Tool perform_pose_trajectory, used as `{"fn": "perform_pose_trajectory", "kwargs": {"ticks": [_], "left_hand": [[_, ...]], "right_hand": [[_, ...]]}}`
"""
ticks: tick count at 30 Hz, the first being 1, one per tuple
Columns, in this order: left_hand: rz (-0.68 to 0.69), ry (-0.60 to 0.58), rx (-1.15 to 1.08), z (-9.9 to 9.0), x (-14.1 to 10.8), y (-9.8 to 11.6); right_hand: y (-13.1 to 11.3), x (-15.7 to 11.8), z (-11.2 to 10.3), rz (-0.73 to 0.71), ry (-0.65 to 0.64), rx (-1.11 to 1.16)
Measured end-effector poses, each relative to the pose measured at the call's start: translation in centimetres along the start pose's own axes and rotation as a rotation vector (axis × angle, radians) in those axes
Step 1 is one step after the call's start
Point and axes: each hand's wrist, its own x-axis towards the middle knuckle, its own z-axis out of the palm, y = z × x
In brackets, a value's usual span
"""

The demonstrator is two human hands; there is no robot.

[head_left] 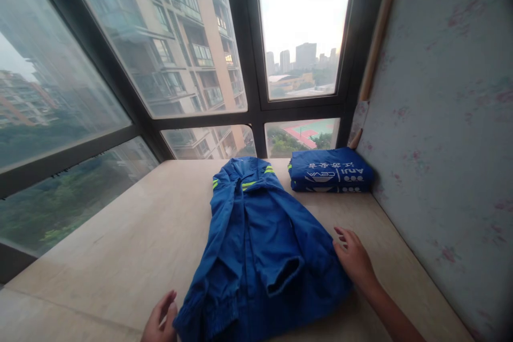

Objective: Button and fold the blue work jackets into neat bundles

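A blue work jacket with yellow-green reflective stripes lies front up on the pale sill, its collar towards the window. Both sleeves are laid over its front, and one open cuff shows near the hem. My left hand is at the jacket's lower left corner, thumb and fingers apart, partly cut off by the frame's bottom edge. Beside the right edge of the jacket is my right hand, its fingers loosely curved and apart, with the fingertips at the cloth. Neither hand visibly grips the fabric.
Folded blue garments with white lettering are stacked at the back right, against the wallpapered wall. Dark-framed windows bound the marble-like sill at the back and left.
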Motion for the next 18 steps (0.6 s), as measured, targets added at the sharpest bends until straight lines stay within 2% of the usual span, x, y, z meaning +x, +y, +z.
{"fn": "perform_pose_trajectory", "kwargs": {"ticks": [2,4,7,10,13,16,18], "left_hand": [[0.071,-0.079,-0.013,1.1,-1.1,1.4],[0.238,-0.202,0.017,3.5,-2.8,3.1],[0.519,-0.375,0.342,8.0,-6.0,5.1],[0.606,-0.405,0.683,10.8,-8.0,5.6],[0.632,-0.457,0.714,10.8,-7.7,4.9],[0.696,-0.516,0.522,9.7,-6.1,3.9],[0.698,-0.504,0.369,8.9,-4.9,3.6]], "right_hand": [[-2.9,-1.5,0.9,-0.135,-0.048,-0.041],[-6.4,-3.4,3.0,-0.267,-0.189,-0.082],[-10.8,-6.8,7.2,-0.414,-0.433,-0.258],[-12.6,-9.5,10.5,-0.437,-0.529,-0.456],[-12.5,-10.3,11.6,-0.416,-0.535,-0.53],[-11.4,-9.7,11.4,-0.395,-0.534,-0.486],[-10.5,-8.9,11.3,-0.35,-0.501,-0.392]]}}
